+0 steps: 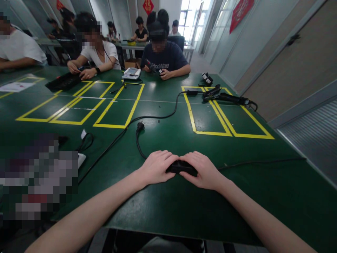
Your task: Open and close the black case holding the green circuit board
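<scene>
A black power adapter [182,167] rests on the green table near its front edge, between my two hands. My left hand [160,166] is wrapped round its left end, fingers over the top and thumb along the near side. Round the right end my right hand [201,169] holds it the same way. A black cable with a plug [140,125] curves out from behind my left hand, its plug lying on the table beyond. Another thin black cable [252,162] runs off to the right from beside my right hand.
The green table [163,211] bears yellow tape outlines. A long black cable [158,116] crosses it to a small black box [192,92]. Black tools [231,98] lie at the back right. Several people sit across the table; a white device [131,73] stands near them.
</scene>
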Available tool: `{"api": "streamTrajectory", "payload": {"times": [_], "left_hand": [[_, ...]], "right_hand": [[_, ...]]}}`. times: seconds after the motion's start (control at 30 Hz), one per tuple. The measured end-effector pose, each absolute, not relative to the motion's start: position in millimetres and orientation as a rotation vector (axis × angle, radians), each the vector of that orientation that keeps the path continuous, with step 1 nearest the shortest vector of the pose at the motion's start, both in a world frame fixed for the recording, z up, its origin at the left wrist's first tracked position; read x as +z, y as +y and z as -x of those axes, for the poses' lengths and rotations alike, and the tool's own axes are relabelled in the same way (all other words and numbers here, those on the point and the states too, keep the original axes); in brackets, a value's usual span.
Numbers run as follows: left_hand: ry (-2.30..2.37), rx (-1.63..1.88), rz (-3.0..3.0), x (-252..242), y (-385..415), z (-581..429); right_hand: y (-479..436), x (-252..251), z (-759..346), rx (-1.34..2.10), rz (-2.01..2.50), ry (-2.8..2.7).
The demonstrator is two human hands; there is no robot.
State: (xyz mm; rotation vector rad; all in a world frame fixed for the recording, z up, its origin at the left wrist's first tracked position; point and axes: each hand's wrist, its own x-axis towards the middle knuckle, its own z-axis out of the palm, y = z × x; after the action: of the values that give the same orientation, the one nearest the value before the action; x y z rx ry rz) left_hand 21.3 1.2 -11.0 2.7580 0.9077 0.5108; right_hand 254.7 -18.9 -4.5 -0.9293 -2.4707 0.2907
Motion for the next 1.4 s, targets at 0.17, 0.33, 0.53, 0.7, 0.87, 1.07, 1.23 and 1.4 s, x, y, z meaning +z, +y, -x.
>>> {"api": "streamTrajectory", "payload": {"times": [0.17, 0.33, 0.53, 0.7, 0.87, 1.07, 1.23, 1.4], "left_hand": [[0.964, 0.428, -2.791, -10, 1, -21], [0.928, 0.43, -2.851, -7, 2, -19], [0.837, 0.487, -2.908, -5, 2, -16], [0.819, 0.536, -2.921, -5, 4, -15], [0.694, 0.653, -2.874, -5, 5, -15], [0.696, 0.588, -2.892, -4, 4, -14], [0.802, 0.636, -2.678, 1, 4, -14], [0.986, 0.417, -2.306, 10, 3, -19]], "right_hand": [[-17, -6, -256, 0.308, 1.162, -2.534], [-14, -7, -259, 0.223, 1.102, -2.57], [-15, -7, -260, 0.2, 1.099, -2.573], [-14, -5, -261, 0.142, 0.968, -2.579], [-14, -6, -265, 0.07, 0.856, -2.572], [-15, -9, -265, 0.089, 0.926, -2.577], [-14, -9, -269, 0.048, 0.925, -2.607], [-15, -9, -275, -0.065, 0.867, -2.616]]}}
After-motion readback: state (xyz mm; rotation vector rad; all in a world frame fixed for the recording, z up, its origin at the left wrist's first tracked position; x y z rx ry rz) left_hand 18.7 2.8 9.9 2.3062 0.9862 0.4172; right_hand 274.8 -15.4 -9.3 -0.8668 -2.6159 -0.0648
